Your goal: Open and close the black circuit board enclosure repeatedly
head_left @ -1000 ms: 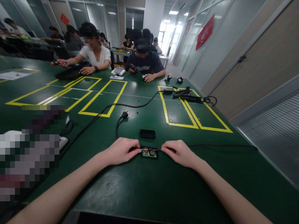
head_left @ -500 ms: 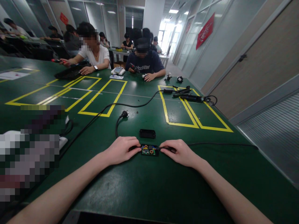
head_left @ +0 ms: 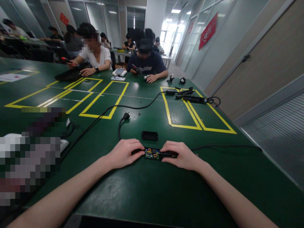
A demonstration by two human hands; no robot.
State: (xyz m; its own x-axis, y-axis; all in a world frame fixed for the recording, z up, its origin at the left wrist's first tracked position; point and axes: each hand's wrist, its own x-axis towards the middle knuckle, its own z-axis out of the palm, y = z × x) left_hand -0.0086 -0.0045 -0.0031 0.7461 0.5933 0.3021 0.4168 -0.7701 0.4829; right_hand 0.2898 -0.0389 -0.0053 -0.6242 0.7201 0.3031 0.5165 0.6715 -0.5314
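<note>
A small black case (head_left: 152,157) lies open on the green table, with a circuit board (head_left: 152,153), copper-ringed coils and coloured wires showing inside. My left hand (head_left: 126,153) pinches the black cable at the case's left end. At the right end, my right hand (head_left: 179,155) has thumb and fingers round the other black cable, touching the case. Just beyond the case sits a black cover (head_left: 149,136), its hollow side up. A black plug (head_left: 126,116) on a short cable stands farther off, beyond my left hand.
A long black cable (head_left: 104,111) crosses the green table (head_left: 142,193). Black tools (head_left: 194,98) lie at the far right, within yellow tape. Two people sit across the table, one holding a red-and-black tool (head_left: 67,61). Pixelated items cover the left edge.
My right hand has shifted slightly left, against the case's right end, and its fingers are a little farther apart. The case has moved slightly right. Across the table, one person's red-and-black tool has moved.
</note>
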